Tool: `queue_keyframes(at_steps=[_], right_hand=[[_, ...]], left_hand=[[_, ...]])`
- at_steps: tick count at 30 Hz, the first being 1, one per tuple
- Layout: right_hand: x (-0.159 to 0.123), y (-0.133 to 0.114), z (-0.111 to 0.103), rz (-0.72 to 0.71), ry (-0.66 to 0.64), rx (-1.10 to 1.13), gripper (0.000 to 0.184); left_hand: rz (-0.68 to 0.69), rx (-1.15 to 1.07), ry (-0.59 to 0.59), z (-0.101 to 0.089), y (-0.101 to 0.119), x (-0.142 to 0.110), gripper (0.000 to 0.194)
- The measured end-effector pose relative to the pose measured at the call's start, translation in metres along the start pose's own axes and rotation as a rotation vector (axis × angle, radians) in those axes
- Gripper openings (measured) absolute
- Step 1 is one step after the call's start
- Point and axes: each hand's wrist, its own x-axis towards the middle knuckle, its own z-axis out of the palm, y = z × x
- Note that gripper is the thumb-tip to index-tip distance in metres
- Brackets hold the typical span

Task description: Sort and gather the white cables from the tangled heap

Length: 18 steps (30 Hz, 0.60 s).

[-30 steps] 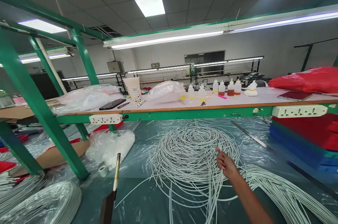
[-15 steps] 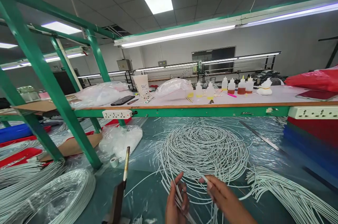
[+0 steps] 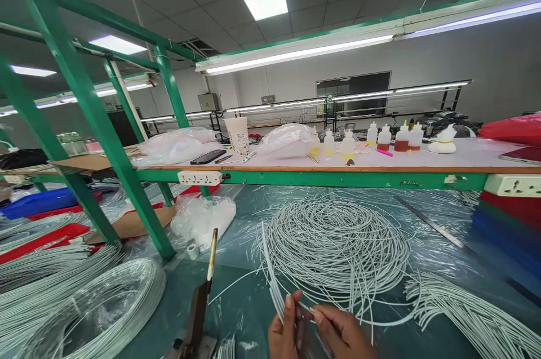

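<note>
At the lower middle, my left hand [image 3: 288, 328] is closed round a small bunch of thin white tubes [image 3: 273, 286], whose ends point up and away from me. Close beside it on the right, my right hand [image 3: 344, 333] pinches the end of a white wire [image 3: 307, 308] between thumb and fingertips. The wire runs across to the left fingers; exactly how it meets the bunch there is hidden. Just beyond both hands a large loose coil of white wire [image 3: 333, 246] lies on the plastic-covered bench.
A dark upright fixture with a worn rod [image 3: 212, 255] stands left of my hands. Wire coils [image 3: 139, 302] lie at left, a wire bundle [image 3: 465, 308] at right. A metal ruler [image 3: 431, 224] lies behind. Above, a green-edged shelf [image 3: 296, 177] holds dropper bottles [image 3: 384, 138].
My right hand has moved in from the right to meet my left, bringing the wire end with it. The bunch in my left hand now points further up. The view has shifted left.
</note>
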Motion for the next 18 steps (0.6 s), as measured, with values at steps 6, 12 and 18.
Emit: queue_keyframes(at_steps=[6,12,18], right_hand=[[0.003,0.001,-0.002,-0.025,-0.002,-0.001,0.051],[0.001,-0.001,-0.005,-0.026,-0.015,-0.042,0.051],[0.007,0.007,-0.003,-0.077,-0.019,-0.148,0.050]], left_hand=[[0.109,-0.004,0.116,-0.003,-0.009,-0.001,0.056],[0.082,0.036,0.158,-0.004,-0.010,-0.003,0.058],[0.113,0.091,0.129,-0.014,-0.026,-0.001,0.047]])
